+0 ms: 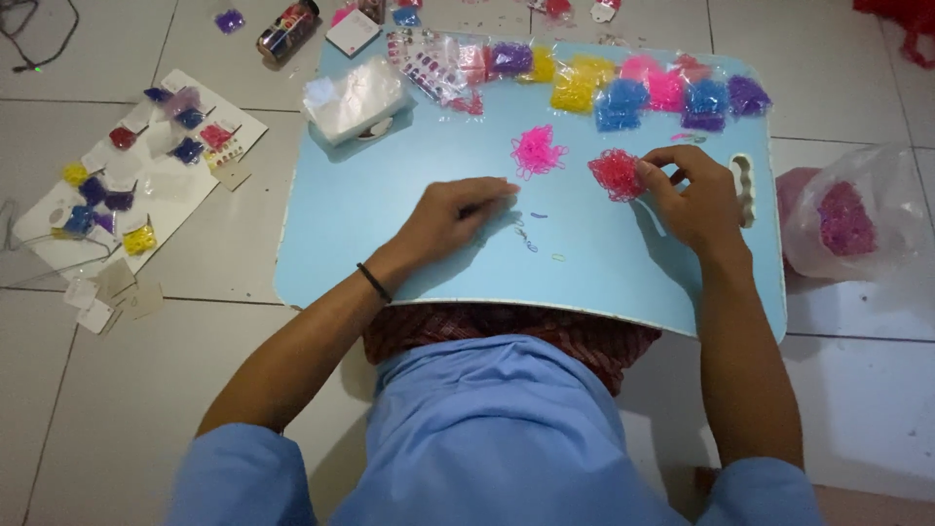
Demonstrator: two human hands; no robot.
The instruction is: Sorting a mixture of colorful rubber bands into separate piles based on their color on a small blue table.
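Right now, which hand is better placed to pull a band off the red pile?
Right. The right hand already has its fingers on the red pile. The left hand lies flat on the blue tray, apart from that pile and nearer the pink pile.

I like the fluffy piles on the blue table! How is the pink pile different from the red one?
The pink pile is brighter and lies alone, untouched; the red pile is darker, and the right hand has its fingers on it. The pink one sits further left, nearer the clear bag stack. Both look like loose heaps of tiny elastic bands on the blue table.
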